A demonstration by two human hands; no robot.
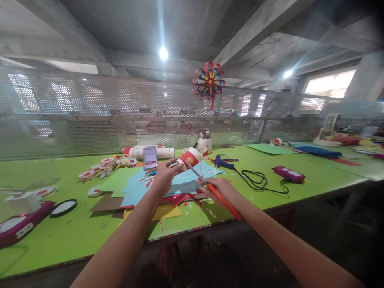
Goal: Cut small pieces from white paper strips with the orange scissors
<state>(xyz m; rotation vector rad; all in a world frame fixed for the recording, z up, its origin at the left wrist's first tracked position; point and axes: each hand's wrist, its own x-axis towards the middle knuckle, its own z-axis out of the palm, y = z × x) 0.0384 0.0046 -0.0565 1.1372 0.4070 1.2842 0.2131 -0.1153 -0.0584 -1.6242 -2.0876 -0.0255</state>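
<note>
My left hand (164,176) is raised over a pile of coloured paper sheets (141,190) and pinches a small white paper piece (177,163) between its fingertips. My right hand (220,191) grips orange-handled scissors (223,200). Their metal blades (195,172) are open and point up and left at the paper piece. Red and white paper scraps (187,205) lie under both hands on the green table (75,236).
A blue glue gun (223,162) with a black cord (258,180) lies to the right, beside a magenta device (288,173). A red-and-white cup (192,157), stacked round badges (103,166), a phone (150,157) and a tape dispenser (21,222) stand around. A mesh fence (90,112) backs the table.
</note>
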